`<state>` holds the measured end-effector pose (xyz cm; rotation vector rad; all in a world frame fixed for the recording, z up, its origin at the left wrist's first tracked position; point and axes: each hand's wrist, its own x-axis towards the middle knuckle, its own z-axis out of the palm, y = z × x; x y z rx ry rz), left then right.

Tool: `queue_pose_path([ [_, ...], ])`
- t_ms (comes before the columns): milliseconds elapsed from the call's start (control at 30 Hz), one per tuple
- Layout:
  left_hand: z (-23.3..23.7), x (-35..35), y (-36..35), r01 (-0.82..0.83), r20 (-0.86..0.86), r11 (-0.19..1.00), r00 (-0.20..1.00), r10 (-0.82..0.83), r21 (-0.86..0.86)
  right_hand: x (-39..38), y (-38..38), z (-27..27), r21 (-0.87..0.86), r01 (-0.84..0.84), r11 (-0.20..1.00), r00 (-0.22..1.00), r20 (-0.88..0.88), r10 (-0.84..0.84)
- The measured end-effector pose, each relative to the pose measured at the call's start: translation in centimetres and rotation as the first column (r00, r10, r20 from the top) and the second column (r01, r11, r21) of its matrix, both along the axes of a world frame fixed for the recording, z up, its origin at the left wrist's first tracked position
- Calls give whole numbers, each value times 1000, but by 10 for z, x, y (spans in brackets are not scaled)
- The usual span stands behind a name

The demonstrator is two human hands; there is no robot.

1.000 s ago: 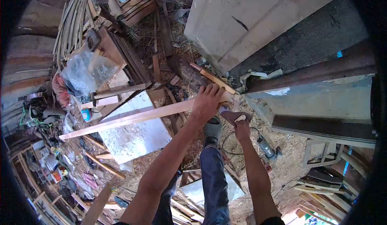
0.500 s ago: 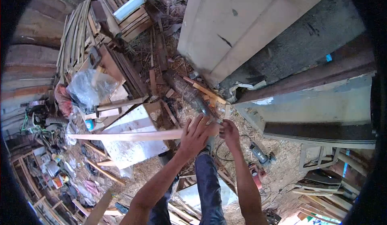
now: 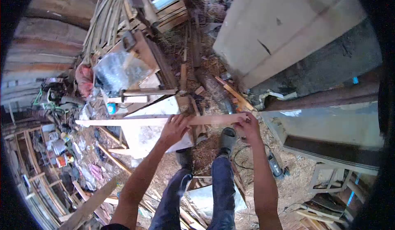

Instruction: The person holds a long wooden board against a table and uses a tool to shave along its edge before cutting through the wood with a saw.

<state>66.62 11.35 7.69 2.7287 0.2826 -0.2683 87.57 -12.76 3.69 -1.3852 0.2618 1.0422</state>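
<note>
A long, pale wooden plank (image 3: pixel 218 119) stretches across in front of me, its broad face partly in view. My left hand (image 3: pixel 176 128) grips it near the middle, fingers over the far edge. At the plank's right end, my right hand (image 3: pixel 248 128) is closed on it with the fingertips near the corner. Beneath the plank, on the left, is a white, stained flat surface (image 3: pixel 138 141). My feet in dark shoes (image 3: pixel 227 138) stand on ground strewn with wood shavings.
A corded power tool (image 3: pixel 276 167) lies on the ground at right. Large panels (image 3: pixel 279 40) lean at the upper right. Clear plastic sheeting (image 3: pixel 119 73) and stacked wood strips (image 3: pixel 108 18) are at the upper left. Another board (image 3: pixel 90 205) juts in at the lower left.
My hands are farther apart along the plank, the left now nearer its middle. The plank shows more of its broad face. My view has shifted, so the surroundings appear farther right.
</note>
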Motion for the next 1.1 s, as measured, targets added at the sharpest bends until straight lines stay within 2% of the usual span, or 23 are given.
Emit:
queue_pose_path([
  [33, -2, -5, 9, -13, -5, 1000, 1000, 13, 9, 3, 6, 2, 9, -25, 1000, 999, -28, 25],
  [100, -15, -6, 23, 113, -29, 991, 993, -115, -65, 5, 8, -1, 2, -47, 999, 999, 12, 47],
  [133, -16, -4, 21, 181, 3, 983, 983, -181, 36, 7, 4, -3, 19, -41, 999, 999, -8, 41],
  [167, -20, -4, 20, 255, -59, 959, 967, -249, 126, 12, 7, -5, 45, -40, 998, 999, -21, 41],
  [200, -11, 3, 19, 241, -28, 961, 971, -239, 134, 15, 10, -1, 58, -70, 996, 997, -22, 71],
  [233, -1, 10, 21, 235, 6, 961, 971, -238, 143, 18, 10, 5, 22, -28, 999, 1000, -12, 28],
  [267, -1, 15, 24, 220, 8, 964, 975, -224, 148, 19, 11, 9, -19, 20, 1000, 1000, 2, -20],
  [367, -6, 22, 39, 266, 100, 938, 951, -293, 222, 16, 11, 7, -6, 17, 1000, 999, -33, -17],
  [433, -10, 31, 56, 201, 144, 978, 967, -208, 63, 11, 18, 0, -36, 48, 998, 997, -59, -50],
  [467, -8, 35, 61, 176, 126, 978, 974, -189, 109, 7, 21, -7, 9, 34, 999, 998, -44, -33],
  [500, -29, 31, 66, 158, 191, 970, 962, -193, 186, 7, 25, -13, 55, 26, 998, 1000, -18, -25],
  [567, -38, 37, 72, 88, 161, 991, 982, -104, 102, -1, 35, -18, 64, 85, 994, 995, 54, -89],
  [667, -20, 46, 68, 41, 237, 997, 970, -56, 71, 4, 38, -16, 68, 55, 996, 990, 126, -64],
  [700, -15, 48, 63, 52, 234, 997, 970, -66, 62, 5, 41, -7, 60, 67, 996, 990, 123, -74],
  [767, -10, 51, 51, -71, 274, 996, 960, 51, 61, 9, 47, 18, 5, 30, 1000, 992, 127, -30],
  [833, -14, 51, 39, -67, 275, 996, 960, 50, 53, 11, 42, 19, 12, 49, 999, 992, 120, -50],
  [900, -15, 53, 24, -173, 330, 985, 931, 157, 21, 12, 35, 13, 47, -6, 999, 993, 115, 0],
  [1033, -17, 48, -21, -153, 339, 988, 929, 149, -15, 14, 16, -2, 72, 70, 995, 996, 47, -74],
  [1100, -35, 48, -49, -100, 290, 986, 948, 134, -131, 16, 2, -8, 79, 90, 993, 995, -52, -86],
])
